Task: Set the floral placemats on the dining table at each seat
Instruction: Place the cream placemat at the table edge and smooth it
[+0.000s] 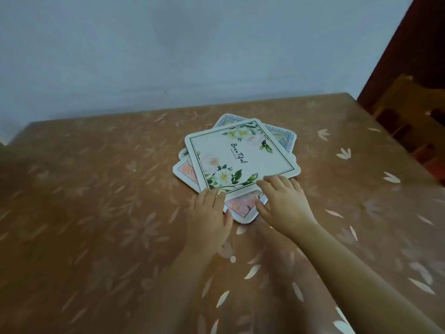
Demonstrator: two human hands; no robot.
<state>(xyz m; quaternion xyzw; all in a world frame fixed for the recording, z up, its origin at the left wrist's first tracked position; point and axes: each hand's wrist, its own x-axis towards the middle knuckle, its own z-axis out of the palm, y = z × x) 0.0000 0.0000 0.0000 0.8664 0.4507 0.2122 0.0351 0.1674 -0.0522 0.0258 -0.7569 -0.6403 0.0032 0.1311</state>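
The stack of floral placemats sits mid-tabletop point(96, 189), fanned out unevenly. On top is the white placemat point(240, 155) with "Beautiful" on it, over a pink placemat point(240, 206) and a blue-bordered placemat point(281, 136). Left hand point(210, 213) covers the white one's near corner; whether that grip actually pinches it, can't tell. Right hand point(281, 201) lies spread and relaxed on the near edge, holding nothing. A wooden chair point(409, 112) stands at the far right.
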